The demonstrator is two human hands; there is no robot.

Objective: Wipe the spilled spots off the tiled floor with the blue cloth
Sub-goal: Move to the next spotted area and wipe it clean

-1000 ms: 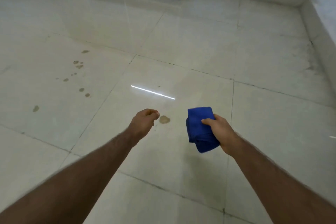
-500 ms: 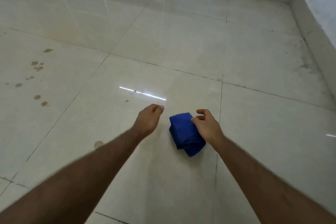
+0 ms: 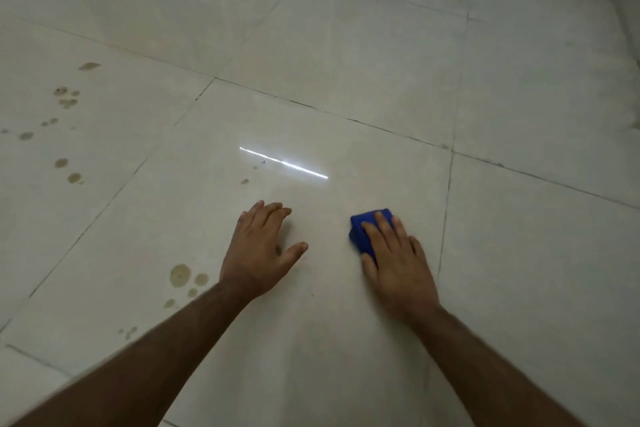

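Blue cloth point(image 3: 367, 227) lies under flat, open right hand point(image 3: 398, 263).

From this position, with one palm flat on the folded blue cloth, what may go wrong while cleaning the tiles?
1. The right hand presses the folded blue cloth on clean tile, while the brown spilled spots lie beyond the left hand; they may be missed.
2. The left forearm hangs close beside those spots and may smear them.
3. The glossy tiled floor looks slippery, so the open left hand bracing there may slide.
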